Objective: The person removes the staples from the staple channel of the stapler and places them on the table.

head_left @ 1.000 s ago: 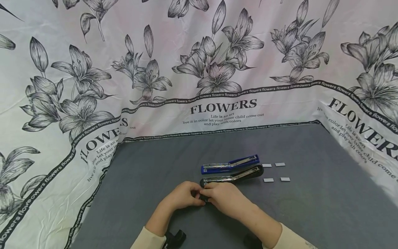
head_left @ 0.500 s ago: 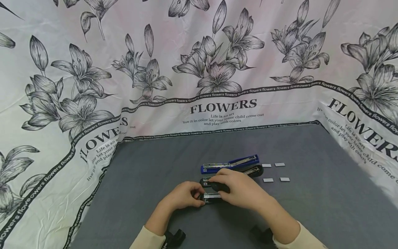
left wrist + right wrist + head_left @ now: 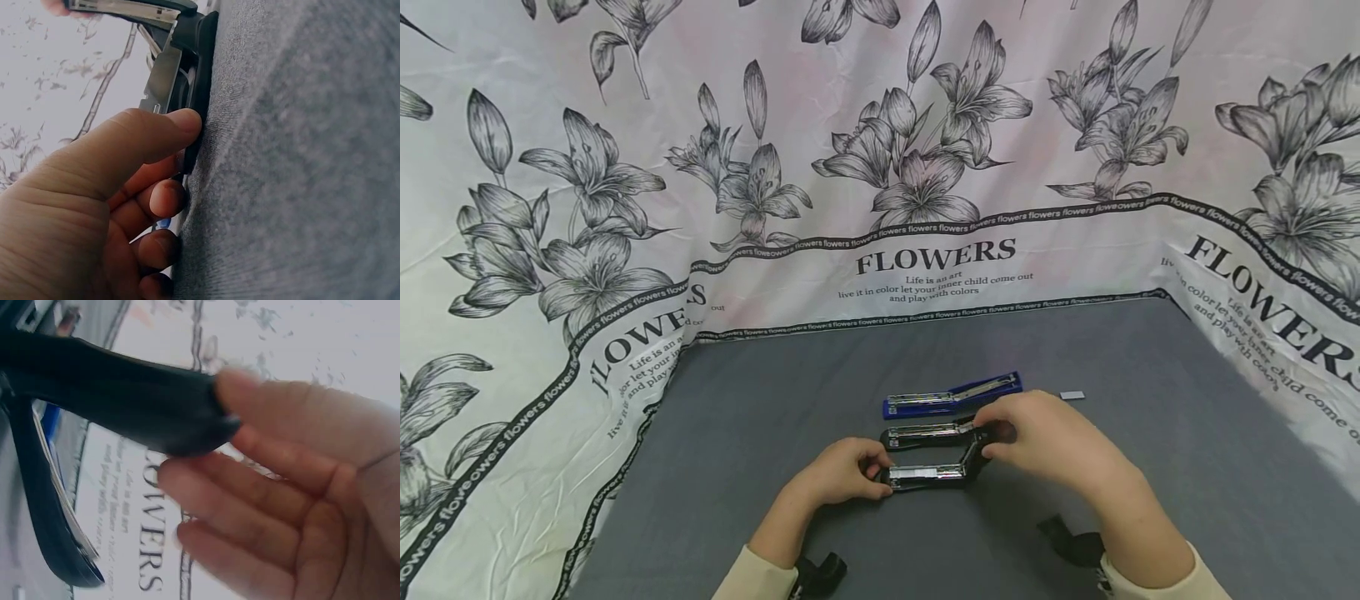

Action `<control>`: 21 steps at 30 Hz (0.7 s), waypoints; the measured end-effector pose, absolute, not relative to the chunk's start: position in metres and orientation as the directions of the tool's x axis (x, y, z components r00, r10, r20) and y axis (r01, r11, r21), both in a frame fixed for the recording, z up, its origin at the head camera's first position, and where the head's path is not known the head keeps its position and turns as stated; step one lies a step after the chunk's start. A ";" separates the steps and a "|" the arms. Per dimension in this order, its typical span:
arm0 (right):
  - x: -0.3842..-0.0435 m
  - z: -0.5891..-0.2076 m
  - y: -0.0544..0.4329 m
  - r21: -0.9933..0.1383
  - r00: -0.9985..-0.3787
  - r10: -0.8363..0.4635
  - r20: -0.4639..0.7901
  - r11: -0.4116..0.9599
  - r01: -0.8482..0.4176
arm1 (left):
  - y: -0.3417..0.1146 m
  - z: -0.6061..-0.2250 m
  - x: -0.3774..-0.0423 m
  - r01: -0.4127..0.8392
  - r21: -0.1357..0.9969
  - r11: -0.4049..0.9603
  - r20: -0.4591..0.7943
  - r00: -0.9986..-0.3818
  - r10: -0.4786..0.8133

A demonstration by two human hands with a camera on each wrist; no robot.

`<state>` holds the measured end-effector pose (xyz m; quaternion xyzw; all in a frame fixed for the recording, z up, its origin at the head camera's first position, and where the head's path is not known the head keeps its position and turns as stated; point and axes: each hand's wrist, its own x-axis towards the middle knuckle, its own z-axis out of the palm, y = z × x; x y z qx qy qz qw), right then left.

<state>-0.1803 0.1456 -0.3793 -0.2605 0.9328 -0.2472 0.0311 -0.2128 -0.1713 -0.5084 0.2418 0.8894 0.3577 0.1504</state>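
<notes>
A black stapler (image 3: 927,477) lies nearest to me in the head view, its top arm swung up and back so the metal staple tray shows. My left hand (image 3: 848,471) pinches the front end of its base between thumb and fingers. The raised top arm (image 3: 131,400) is held at its tip by my right hand (image 3: 1047,435). Just behind lies a second black stapler (image 3: 923,434), also opened out, its right part covered by my right hand. Farther back is an opened blue stapler (image 3: 917,406).
A small staple strip (image 3: 1072,395) shows right of the blue stapler; my right hand and forearm cover the spot beside it. Grey cloth (image 3: 775,392) covers the table. A white flower-printed curtain (image 3: 790,283) borders it at the back and sides.
My right hand has moved right and swung the nearest stapler's top arm up and back, exposing its tray. It now hides several staple strips. My left hand keeps its place.
</notes>
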 end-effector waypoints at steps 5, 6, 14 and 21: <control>-0.183 -0.374 0.162 -0.521 -0.886 -0.459 -0.064 0.773 -0.362 | -0.172 -0.511 -0.214 0.309 0.717 0.625 -0.106 -0.837 0.536; -0.184 -0.374 0.165 -0.523 -0.887 -0.454 -0.087 0.778 -0.347 | -0.172 -0.511 -0.214 0.308 0.717 0.625 -0.107 -0.838 0.536; -0.196 -0.381 0.182 -0.534 -0.889 -0.413 -0.196 0.806 -0.256 | -0.172 -0.512 -0.214 0.310 0.713 0.629 -0.107 -0.838 0.534; -0.202 -0.391 0.186 -0.515 -0.902 -0.359 -0.241 0.835 -0.194 | -0.172 -0.510 -0.214 0.306 0.718 0.625 -0.110 -0.837 0.536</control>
